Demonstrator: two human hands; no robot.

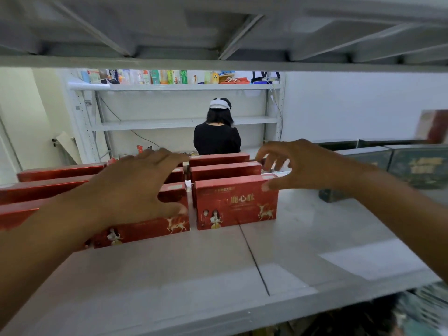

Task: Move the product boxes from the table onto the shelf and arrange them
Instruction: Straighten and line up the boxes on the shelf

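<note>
Red cardboard product boxes [236, 204] stand on edge in two files on the grey metal shelf [169, 275], their long printed faces turned toward the camera. The front box of the right file shows gold deer and small cartoon figures, and two more red boxes [225, 169] stand close behind it. The left file begins with a matching front left box [145, 229], just beside the right file with a narrow gap between them, and further red boxes [43, 187] run off toward the left edge. The left hand [135, 187] lies over the tops of the left file. Its fingers stretch toward the back row and its thumb hangs down across the printed face of the front left box; it looks released rather than clenched, resting on the boxes. The right hand [308, 166] hovers at the right end of the right file, fingers spread and loosely curved above the rear boxes, with the thumb tip touching the top right corner of the front box; it closes on nothing. A dark seam [254, 260] runs across the shelf board from the front box toward the near edge. Dark green boxes [417, 166] sit to the right, well apart from the red ones. Through the open back a person in black [217, 139] faces a far white rack [184, 122] whose top level carries assorted colourful packages [157, 77].
</note>
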